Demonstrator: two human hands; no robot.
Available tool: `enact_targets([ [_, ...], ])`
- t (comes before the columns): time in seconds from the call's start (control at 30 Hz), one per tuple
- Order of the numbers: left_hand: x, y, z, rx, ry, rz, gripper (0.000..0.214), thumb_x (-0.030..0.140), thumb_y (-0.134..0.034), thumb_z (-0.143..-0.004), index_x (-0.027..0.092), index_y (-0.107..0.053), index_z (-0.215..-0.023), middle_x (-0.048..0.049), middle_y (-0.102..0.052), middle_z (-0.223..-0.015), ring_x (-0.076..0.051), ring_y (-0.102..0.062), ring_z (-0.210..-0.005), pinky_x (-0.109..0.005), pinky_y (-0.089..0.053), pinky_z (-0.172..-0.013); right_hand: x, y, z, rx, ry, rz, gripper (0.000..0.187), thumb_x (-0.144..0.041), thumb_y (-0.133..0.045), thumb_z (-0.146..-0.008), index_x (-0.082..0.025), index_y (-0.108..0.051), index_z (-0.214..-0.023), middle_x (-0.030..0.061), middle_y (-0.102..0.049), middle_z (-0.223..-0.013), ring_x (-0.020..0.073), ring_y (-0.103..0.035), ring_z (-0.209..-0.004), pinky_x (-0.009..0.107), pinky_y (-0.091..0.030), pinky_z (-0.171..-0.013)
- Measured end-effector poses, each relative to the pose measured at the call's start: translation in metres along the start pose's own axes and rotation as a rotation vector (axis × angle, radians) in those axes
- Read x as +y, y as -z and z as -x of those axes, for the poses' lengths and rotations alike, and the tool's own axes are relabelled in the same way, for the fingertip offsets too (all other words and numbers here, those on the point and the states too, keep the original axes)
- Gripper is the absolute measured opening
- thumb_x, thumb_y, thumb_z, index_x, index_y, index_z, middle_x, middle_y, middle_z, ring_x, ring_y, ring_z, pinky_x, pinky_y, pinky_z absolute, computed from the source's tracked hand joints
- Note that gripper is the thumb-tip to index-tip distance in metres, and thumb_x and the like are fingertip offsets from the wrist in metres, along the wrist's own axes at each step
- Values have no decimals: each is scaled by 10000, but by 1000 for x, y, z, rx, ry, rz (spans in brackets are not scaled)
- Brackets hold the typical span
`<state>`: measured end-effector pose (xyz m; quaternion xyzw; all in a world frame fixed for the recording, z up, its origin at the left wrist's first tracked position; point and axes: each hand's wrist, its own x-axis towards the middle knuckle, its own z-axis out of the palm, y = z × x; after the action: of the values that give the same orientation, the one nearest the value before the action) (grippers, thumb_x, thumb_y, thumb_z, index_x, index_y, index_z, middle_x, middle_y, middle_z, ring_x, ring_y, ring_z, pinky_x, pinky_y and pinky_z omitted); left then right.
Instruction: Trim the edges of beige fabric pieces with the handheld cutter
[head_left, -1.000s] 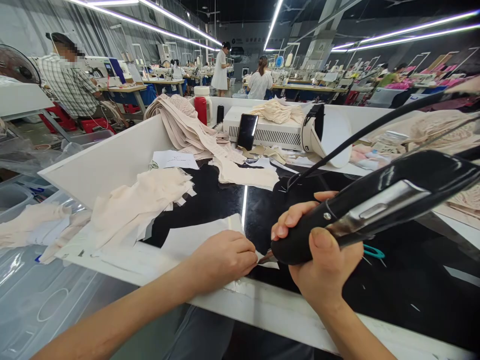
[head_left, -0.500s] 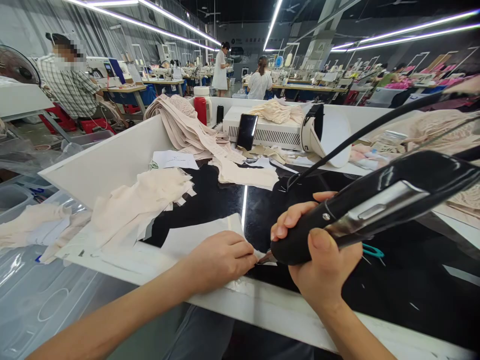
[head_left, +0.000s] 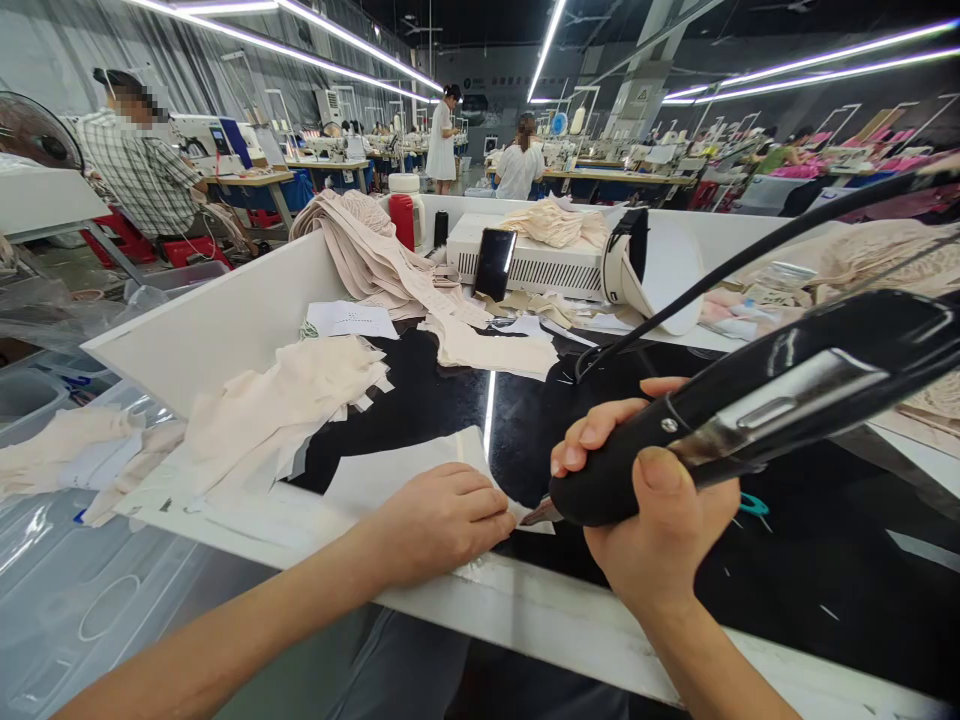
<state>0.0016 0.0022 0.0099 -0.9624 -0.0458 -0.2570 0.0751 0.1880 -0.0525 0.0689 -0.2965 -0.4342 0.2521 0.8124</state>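
My right hand (head_left: 660,510) is wrapped round a corded black handheld tool (head_left: 750,410) with a silver lever along its side. Its narrow metal tip (head_left: 538,513) meets the right end of a pale, flat cloth piece (head_left: 405,475) near the table's front edge. Just left of that tip, my left hand (head_left: 442,520) lies over the same cloth piece, its bent fingers together and gripping the edge. What lies under these fingertips is hidden. A beige strip runs along part of the cloth piece.
Beige cloth pieces (head_left: 277,400) lie in a stack to the left, and a long beige bundle (head_left: 390,260) hangs over the side board. Behind stand a phone (head_left: 495,263), a vented white box (head_left: 559,268) and a white lamp-like cone (head_left: 667,280). Teal snips (head_left: 752,505) lie right.
My right hand and the tool have shifted slightly right, and the tip has drawn a little away from my left fingertips. My left hand has barely moved.
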Motion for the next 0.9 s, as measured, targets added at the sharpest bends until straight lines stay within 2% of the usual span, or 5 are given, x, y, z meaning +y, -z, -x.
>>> enact_targets([
  [0.2,0,-4,1,-21,-2,-11,176,119,-616,-1189,143,-791,-1181,-65,-801,-1007,-201,-759,-965,-343,-634,-903,0,1,1,-5,-12,16,439,-487,-967,-898,-289,-691,-1177,-55,-718,-788,158,-668,-556,292,-596,-502],
  [0.43,0,-7,-1,20,-7,-19,203,123,-597,-1201,132,-791,-1140,-57,-798,-977,-191,-764,-936,-327,-630,-889,1,2,3,-42,-11,73,413,-484,-926,-948,-297,-659,-1202,-56,-695,-804,158,-649,-581,306,-586,-528],
  [0.53,0,-7,0,28,2,-9,227,118,-572,-1207,140,-785,-1132,-52,-803,-981,-190,-765,-940,-328,-634,-895,0,2,2,-28,-25,66,407,-463,-938,-929,-288,-675,-1185,-55,-706,-788,162,-653,-576,306,-587,-520],
  [0.73,-1,-5,1,-32,12,46,222,117,-563,-1202,163,-763,-1119,-60,-794,-1025,-186,-760,-985,-331,-644,-974,-9,7,-3,25,9,23,391,-404,-954,-899,-274,-708,-1174,-51,-725,-775,162,-675,-558,285,-597,-496],
  [0.9,-1,-3,0,-25,30,61,242,110,-548,-1199,175,-752,-1087,-55,-789,-1013,-189,-751,-967,-331,-643,-981,-9,11,-2,49,-1,60,411,-440,-968,-879,-288,-708,-1158,-53,-717,-754,172,-674,-544,300,-602,-487],
])
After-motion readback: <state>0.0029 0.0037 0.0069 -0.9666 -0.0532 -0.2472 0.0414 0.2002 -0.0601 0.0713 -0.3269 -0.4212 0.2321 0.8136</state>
